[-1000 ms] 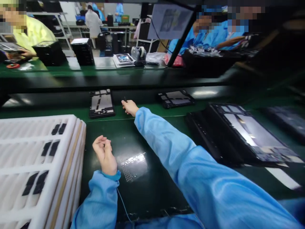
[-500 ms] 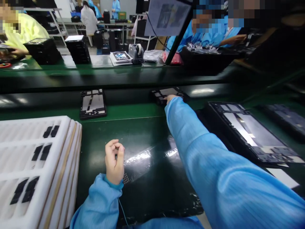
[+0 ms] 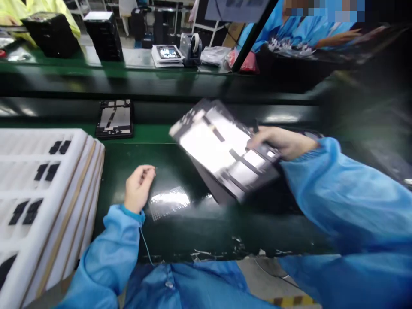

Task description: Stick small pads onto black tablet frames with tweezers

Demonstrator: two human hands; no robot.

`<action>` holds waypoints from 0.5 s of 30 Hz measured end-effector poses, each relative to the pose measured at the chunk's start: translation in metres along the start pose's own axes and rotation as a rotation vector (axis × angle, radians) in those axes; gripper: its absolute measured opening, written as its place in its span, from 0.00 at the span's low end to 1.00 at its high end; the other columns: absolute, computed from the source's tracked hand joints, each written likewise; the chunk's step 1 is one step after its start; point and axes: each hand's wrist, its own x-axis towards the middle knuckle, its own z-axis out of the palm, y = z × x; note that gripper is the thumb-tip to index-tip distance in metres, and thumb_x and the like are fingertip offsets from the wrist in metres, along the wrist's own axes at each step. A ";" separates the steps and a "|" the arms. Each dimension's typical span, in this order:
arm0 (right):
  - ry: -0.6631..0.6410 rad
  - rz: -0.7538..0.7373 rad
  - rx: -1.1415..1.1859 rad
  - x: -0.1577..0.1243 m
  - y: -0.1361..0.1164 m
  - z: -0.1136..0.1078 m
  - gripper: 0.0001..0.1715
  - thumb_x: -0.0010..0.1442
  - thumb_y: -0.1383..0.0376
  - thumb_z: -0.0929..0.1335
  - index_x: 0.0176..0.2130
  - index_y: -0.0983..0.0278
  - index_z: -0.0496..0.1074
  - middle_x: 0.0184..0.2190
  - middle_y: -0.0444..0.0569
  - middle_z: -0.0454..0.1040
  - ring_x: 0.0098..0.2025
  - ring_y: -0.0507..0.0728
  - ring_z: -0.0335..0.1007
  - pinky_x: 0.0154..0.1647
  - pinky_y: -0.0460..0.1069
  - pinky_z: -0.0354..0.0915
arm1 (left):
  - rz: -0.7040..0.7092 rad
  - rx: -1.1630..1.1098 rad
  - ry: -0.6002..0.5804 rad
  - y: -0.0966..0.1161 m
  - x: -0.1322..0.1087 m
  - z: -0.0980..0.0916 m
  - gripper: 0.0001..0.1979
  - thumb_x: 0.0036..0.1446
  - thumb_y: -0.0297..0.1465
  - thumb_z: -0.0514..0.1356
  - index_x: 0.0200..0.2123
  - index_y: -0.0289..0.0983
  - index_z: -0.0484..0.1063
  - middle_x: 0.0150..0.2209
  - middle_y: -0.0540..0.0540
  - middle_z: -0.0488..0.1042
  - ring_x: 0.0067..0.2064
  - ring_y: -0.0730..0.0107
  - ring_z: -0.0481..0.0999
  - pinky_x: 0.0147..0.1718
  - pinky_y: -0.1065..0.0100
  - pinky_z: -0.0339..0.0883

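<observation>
My right hand point(image 3: 283, 141) grips a flat black tablet frame point(image 3: 222, 148) with pale inner panels by its right end and holds it tilted above the dark green work mat point(image 3: 180, 231). The frame is blurred by motion. My left hand point(image 3: 137, 188) rests on the mat to the left of it, thumb and fingertips pinched together; what they hold, if anything, is too small to see. Both arms wear blue sleeves. A second black tablet frame point(image 3: 115, 119) lies flat on the belt beyond my left hand.
Stacked white foam trays point(image 3: 48, 193) with small black parts stand at the left. Across the belt are black boxes point(image 3: 103, 28), a tape dispenser point(image 3: 190, 48), a tablet point(image 3: 167, 53) and people in blue and yellow coats. The right side is dark and blurred.
My right hand reached to the frame on the belt at the right, took hold of it and brought it back over the mat. My left hand stayed pinched on the mat.
</observation>
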 end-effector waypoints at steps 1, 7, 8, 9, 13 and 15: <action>-0.274 0.196 0.002 -0.017 0.001 0.001 0.16 0.54 0.59 0.80 0.27 0.67 0.77 0.21 0.46 0.78 0.21 0.53 0.74 0.23 0.47 0.69 | -0.051 -0.006 0.006 0.001 0.002 -0.003 0.22 0.74 0.48 0.63 0.57 0.35 0.76 0.48 0.44 0.80 0.43 0.70 0.80 0.45 0.64 0.82; -1.563 0.807 -0.211 -0.041 0.015 0.089 0.33 0.35 0.54 0.85 0.38 0.66 0.79 0.31 0.42 0.82 0.33 0.56 0.79 0.36 0.47 0.75 | -0.199 0.063 -0.215 0.017 0.002 0.001 0.22 0.74 0.48 0.63 0.51 0.34 0.77 0.41 0.47 0.79 0.37 0.74 0.78 0.39 0.68 0.79; -1.545 0.754 -0.286 -0.037 0.015 0.104 0.32 0.37 0.54 0.84 0.40 0.65 0.80 0.33 0.43 0.82 0.34 0.57 0.79 0.37 0.49 0.76 | -0.198 0.093 -0.259 0.020 0.003 0.002 0.21 0.74 0.48 0.63 0.49 0.34 0.77 0.40 0.47 0.79 0.37 0.74 0.78 0.40 0.67 0.79; -1.502 0.648 -0.407 -0.034 0.012 0.115 0.29 0.40 0.54 0.83 0.41 0.64 0.81 0.35 0.45 0.83 0.36 0.59 0.80 0.40 0.51 0.76 | -0.191 0.128 -0.304 0.023 0.005 0.002 0.21 0.74 0.48 0.64 0.47 0.34 0.77 0.39 0.48 0.78 0.37 0.74 0.77 0.41 0.67 0.79; -1.036 0.036 -0.900 -0.034 -0.015 0.124 0.18 0.59 0.55 0.76 0.47 0.62 0.85 0.48 0.57 0.79 0.52 0.70 0.77 0.57 0.64 0.73 | -0.131 0.259 -0.504 0.028 0.020 -0.015 0.12 0.65 0.38 0.72 0.38 0.35 0.80 0.33 0.51 0.77 0.36 0.72 0.74 0.45 0.66 0.73; -0.759 -0.109 -0.817 -0.044 -0.030 0.125 0.18 0.70 0.53 0.69 0.44 0.62 0.83 0.49 0.59 0.76 0.54 0.71 0.74 0.59 0.66 0.71 | -0.102 0.287 -0.611 0.025 0.027 -0.027 0.06 0.55 0.32 0.75 0.34 0.39 0.83 0.30 0.52 0.77 0.36 0.71 0.74 0.45 0.68 0.67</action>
